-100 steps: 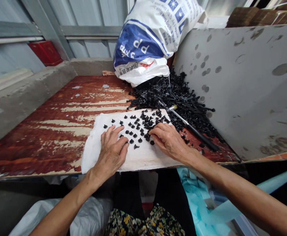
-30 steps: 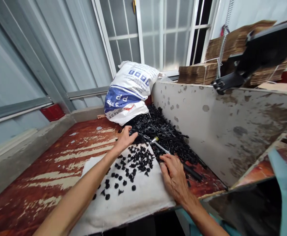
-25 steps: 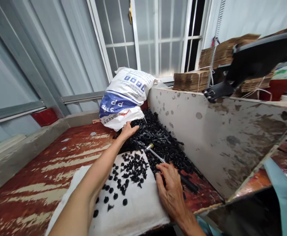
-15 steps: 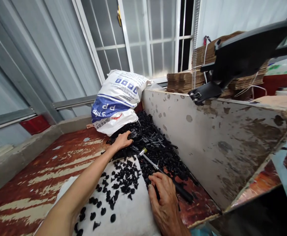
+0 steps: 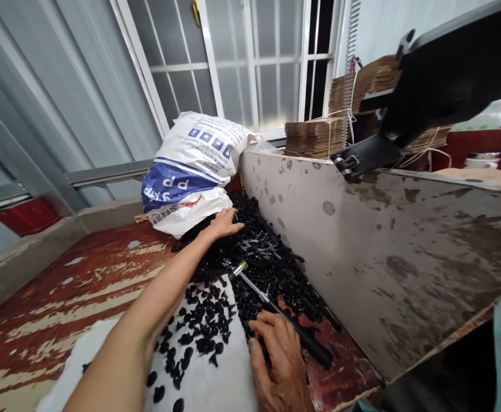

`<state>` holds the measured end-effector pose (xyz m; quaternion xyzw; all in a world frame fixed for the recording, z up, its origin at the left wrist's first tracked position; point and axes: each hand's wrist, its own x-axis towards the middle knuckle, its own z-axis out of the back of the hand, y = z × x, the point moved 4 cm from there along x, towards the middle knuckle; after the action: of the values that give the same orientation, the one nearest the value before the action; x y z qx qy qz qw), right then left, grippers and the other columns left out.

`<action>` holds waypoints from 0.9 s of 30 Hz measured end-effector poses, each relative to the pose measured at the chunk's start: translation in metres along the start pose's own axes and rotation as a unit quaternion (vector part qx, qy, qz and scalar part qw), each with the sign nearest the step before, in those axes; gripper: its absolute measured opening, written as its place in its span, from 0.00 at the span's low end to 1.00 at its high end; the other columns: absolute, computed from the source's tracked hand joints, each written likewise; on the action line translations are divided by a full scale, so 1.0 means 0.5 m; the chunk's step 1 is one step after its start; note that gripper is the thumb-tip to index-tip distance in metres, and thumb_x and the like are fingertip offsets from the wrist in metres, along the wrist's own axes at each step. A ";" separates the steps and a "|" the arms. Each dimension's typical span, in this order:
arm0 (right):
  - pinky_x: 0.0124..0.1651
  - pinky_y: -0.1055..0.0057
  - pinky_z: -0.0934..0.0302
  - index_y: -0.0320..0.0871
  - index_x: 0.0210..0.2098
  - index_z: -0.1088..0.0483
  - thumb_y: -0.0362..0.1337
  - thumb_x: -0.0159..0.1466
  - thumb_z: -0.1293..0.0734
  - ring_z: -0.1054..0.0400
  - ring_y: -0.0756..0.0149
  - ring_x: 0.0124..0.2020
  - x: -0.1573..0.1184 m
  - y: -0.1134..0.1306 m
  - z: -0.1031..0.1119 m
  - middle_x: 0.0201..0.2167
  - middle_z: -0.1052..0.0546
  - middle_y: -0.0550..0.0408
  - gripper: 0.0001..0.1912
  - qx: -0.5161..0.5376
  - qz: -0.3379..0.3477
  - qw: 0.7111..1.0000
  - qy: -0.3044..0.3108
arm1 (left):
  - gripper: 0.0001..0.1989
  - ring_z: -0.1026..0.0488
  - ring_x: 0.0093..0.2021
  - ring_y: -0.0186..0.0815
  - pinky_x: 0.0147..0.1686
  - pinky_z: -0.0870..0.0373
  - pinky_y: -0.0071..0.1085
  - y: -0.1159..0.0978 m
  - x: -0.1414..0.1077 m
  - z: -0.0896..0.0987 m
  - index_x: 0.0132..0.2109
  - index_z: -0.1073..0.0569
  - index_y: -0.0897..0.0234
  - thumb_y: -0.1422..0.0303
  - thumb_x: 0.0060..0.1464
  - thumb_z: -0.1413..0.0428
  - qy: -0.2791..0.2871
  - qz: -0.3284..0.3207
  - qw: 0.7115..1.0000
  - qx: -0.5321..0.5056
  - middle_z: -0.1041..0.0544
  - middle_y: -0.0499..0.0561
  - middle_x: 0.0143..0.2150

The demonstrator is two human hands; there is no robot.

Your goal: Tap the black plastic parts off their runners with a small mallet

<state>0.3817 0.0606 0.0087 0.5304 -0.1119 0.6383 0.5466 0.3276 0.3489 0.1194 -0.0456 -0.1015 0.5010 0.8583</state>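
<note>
My left hand [image 5: 225,224] stretches into a heap of small black plastic parts [image 5: 267,252] at the mouth of a white and blue sack [image 5: 190,171]. Its thumb and fingers are apart, with nothing visible in them. My right hand [image 5: 278,357] is curled low over the edge of a white cloth [image 5: 216,377]; something dark shows between thumb and fingers, too hidden to name. Loose black mushroom-shaped pieces [image 5: 202,320] are scattered over the cloth. Between the hands lies a small hammer [image 5: 254,286], its black grip beside my right hand.
A stained pale board [image 5: 340,246] walls off the right side of the worn red tabletop [image 5: 104,269]. Beyond it stand bundled cardboard stacks [image 5: 314,137], with a black jointed bracket [image 5: 426,97] overhanging from the right. A barred window [image 5: 263,74] is behind the sack.
My left hand has moved farther forward into the heap, closer to the sack's mouth, and its fingers have spread. My right hand stays near the hammer grip. The whole view has shifted slightly.
</note>
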 end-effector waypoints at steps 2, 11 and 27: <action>0.42 0.61 0.34 0.46 0.45 0.32 0.28 0.63 0.41 0.29 0.58 0.43 -0.007 -0.003 -0.007 0.41 0.25 0.49 0.13 0.002 -0.012 1.000 -0.007 | 0.27 0.37 0.62 0.53 0.56 0.38 0.47 -0.025 0.029 -0.025 0.60 0.35 0.61 0.58 0.55 0.48 0.012 -0.015 1.000 -0.006 0.34 0.62 0.63; 0.45 0.58 0.38 0.47 0.43 0.33 0.28 0.64 0.43 0.31 0.55 0.44 -0.018 -0.003 -0.024 0.39 0.26 0.49 0.13 0.010 -0.056 0.998 -0.007 | 0.17 0.26 0.48 0.45 0.49 0.33 0.35 0.029 0.002 -0.048 0.47 0.23 0.65 0.64 0.56 0.50 0.042 -0.081 0.996 -0.024 0.22 0.56 0.46; 0.41 0.63 0.40 0.46 0.36 0.29 0.34 0.65 0.42 0.30 0.59 0.37 0.001 0.012 -0.009 0.34 0.22 0.52 0.10 0.014 -0.039 0.999 0.011 | 0.16 0.34 0.51 0.49 0.52 0.36 0.46 0.171 -0.310 0.115 0.45 0.26 0.61 0.58 0.53 0.47 -0.108 -0.041 0.993 0.004 0.30 0.57 0.46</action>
<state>0.3742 0.0620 0.0098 0.5345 -0.0763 0.6242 0.5647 0.1682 0.2549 0.1403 0.0165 -0.1928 0.4682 0.8622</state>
